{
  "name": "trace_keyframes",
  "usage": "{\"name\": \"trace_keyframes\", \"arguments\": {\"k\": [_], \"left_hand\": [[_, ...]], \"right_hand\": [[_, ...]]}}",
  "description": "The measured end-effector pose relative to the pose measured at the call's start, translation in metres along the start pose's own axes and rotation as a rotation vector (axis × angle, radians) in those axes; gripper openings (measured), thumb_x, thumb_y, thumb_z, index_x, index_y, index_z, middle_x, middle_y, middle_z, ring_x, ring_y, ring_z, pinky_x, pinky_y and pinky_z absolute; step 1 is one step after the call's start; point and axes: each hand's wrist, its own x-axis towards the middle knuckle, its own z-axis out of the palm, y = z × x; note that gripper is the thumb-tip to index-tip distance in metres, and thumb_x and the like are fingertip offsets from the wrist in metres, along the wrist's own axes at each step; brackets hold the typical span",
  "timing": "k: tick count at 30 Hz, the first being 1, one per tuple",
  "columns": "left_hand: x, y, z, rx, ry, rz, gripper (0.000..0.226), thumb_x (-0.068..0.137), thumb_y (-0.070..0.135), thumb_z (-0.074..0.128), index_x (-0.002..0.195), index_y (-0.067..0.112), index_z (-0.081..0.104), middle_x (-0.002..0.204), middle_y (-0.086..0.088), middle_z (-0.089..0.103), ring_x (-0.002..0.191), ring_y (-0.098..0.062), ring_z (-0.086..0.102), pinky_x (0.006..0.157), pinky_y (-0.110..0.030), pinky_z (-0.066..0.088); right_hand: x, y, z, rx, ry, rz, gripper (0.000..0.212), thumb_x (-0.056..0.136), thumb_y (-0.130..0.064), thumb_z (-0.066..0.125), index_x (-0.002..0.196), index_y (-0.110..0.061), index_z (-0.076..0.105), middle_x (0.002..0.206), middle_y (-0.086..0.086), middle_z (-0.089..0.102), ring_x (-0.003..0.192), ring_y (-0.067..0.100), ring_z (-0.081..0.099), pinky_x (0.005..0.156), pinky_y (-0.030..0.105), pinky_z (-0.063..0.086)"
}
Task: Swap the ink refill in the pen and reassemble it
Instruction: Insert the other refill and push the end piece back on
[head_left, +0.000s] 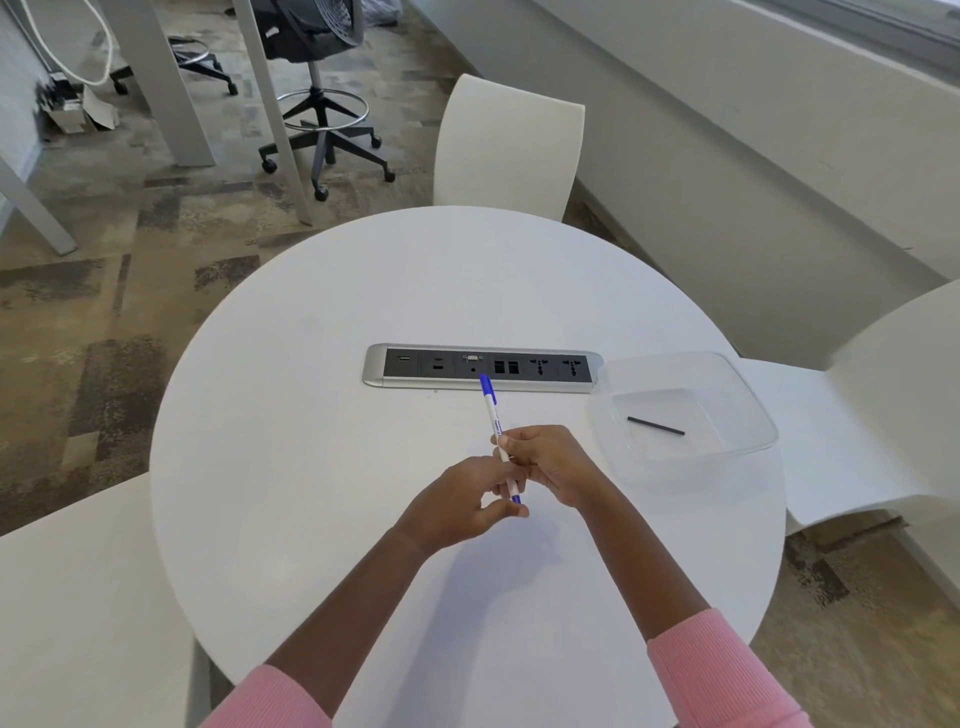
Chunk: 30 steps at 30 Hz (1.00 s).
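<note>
**A:** What sits nearest the camera?

**B:** Two pink sleeves (722, 670) at the near edge, with bare forearms reaching out over a round white worktop (322, 467). The hands meet a little right of its middle.

**A:** What are the hands doing?

**B:** The left hand (457, 501) pinches the near end of a white pen (500, 441) between thumb and fingertips, right where the blue tip shows. The right hand (553, 465) is curled around the barrel just beyond that, so its grip is clenched on the pen too.

**A:** And how does the pen lie?

**B:** It is held above the worktop, slanting away from the person and slightly left. Its blue cap (487, 388) points at the far side, ending over the near edge of a socket strip (483, 368).

**A:** What is that strip?

**B:** A silver and black panel set into the worktop, with ports on the left and two power outlets on the right.

**A:** Anything to the right?

**B:** A clear plastic tray (748, 400), its left corner just beside the right end of the strip. One thin black refill (655, 426) lies flat inside it, well apart from the hands.

**A:** And farther off?

**B:** White chairs around the worktop: one at the far side (509, 145), one at the right (883, 405), one at the near left (88, 597). Beyond them stands a black office stool (322, 104) on wheels on patterned carpet.
</note>
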Motion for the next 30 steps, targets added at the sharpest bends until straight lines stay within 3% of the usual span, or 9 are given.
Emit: {"name": "trace_keyframes", "arguments": {"k": [4,10,13,16,20,23,26,30], "left_hand": [[0.0,0.002,0.002,0.09,0.007,0.059,0.021,0.083,0.014,0.066,0.1,0.001,0.064,0.089,-0.013,0.067,0.08,-0.028,0.056,0.076,-0.033,0.045],[0.0,0.0,0.005,0.129,-0.018,0.066,0.023,0.083,0.017,0.067,0.101,0.002,0.065,0.091,-0.012,0.067,0.082,-0.026,0.058,0.076,-0.029,0.044],[0.002,-0.001,0.001,0.067,-0.056,-0.009,0.03,0.079,0.024,0.072,0.102,0.008,0.064,0.092,-0.009,0.068,0.083,-0.022,0.058,0.079,-0.033,0.049],[0.002,-0.001,-0.002,-0.015,-0.055,-0.162,0.047,0.071,0.042,0.072,0.108,0.018,0.055,0.086,0.002,0.063,0.077,-0.016,0.057,0.073,-0.026,0.049],[0.007,0.001,0.002,-0.281,0.217,-0.383,0.025,0.09,0.029,0.058,0.103,0.016,0.042,0.076,-0.001,0.059,0.059,-0.015,0.057,0.057,-0.019,0.048],[0.011,0.001,0.003,-0.594,0.327,-0.625,0.018,0.095,0.025,0.05,0.101,0.008,0.05,0.071,-0.006,0.056,0.052,-0.015,0.054,0.049,-0.021,0.049],[0.009,0.001,0.004,-0.721,0.316,-0.639,0.014,0.094,0.022,0.053,0.092,0.011,0.06,0.068,-0.002,0.053,0.046,-0.007,0.049,0.046,-0.018,0.046],[0.007,-0.001,0.0,-1.002,0.488,-0.745,0.008,0.09,0.014,0.059,0.084,0.012,0.063,0.066,0.0,0.048,0.047,-0.007,0.045,0.044,-0.015,0.044]], "right_hand": [[0.001,0.0,-0.002,0.019,0.014,0.017,0.013,0.086,-0.005,0.058,0.09,0.006,0.064,0.068,0.011,0.062,0.048,0.019,0.061,0.046,0.022,0.051],[0.0,0.002,-0.005,0.025,0.019,0.007,0.017,0.086,-0.005,0.057,0.095,0.008,0.063,0.069,0.01,0.063,0.052,0.016,0.061,0.052,0.022,0.055],[-0.001,0.003,-0.005,-0.037,0.025,-0.034,0.014,0.087,-0.008,0.057,0.092,0.003,0.065,0.069,0.008,0.063,0.053,0.016,0.061,0.057,0.022,0.053],[-0.002,0.007,-0.004,-0.087,0.073,-0.044,0.014,0.089,-0.01,0.054,0.093,-0.004,0.067,0.069,0.006,0.063,0.062,0.019,0.059,0.065,0.025,0.052],[-0.005,0.01,-0.004,-0.134,0.056,-0.04,0.019,0.089,-0.011,0.055,0.104,-0.003,0.064,0.071,0.002,0.062,0.062,0.014,0.058,0.063,0.021,0.051],[-0.01,0.008,-0.003,-0.246,-0.02,-0.075,0.017,0.089,-0.013,0.056,0.101,-0.007,0.066,0.073,-0.002,0.064,0.064,0.01,0.057,0.06,0.015,0.049],[-0.015,0.007,-0.001,-0.312,-0.075,-0.113,0.013,0.088,-0.012,0.055,0.092,-0.011,0.067,0.073,-0.002,0.062,0.061,0.007,0.055,0.053,0.008,0.045],[-0.018,0.01,-0.005,-0.379,-0.049,-0.114,0.018,0.089,-0.016,0.054,0.099,-0.008,0.067,0.077,0.0,0.064,0.061,0.005,0.054,0.049,0.01,0.04]]}}
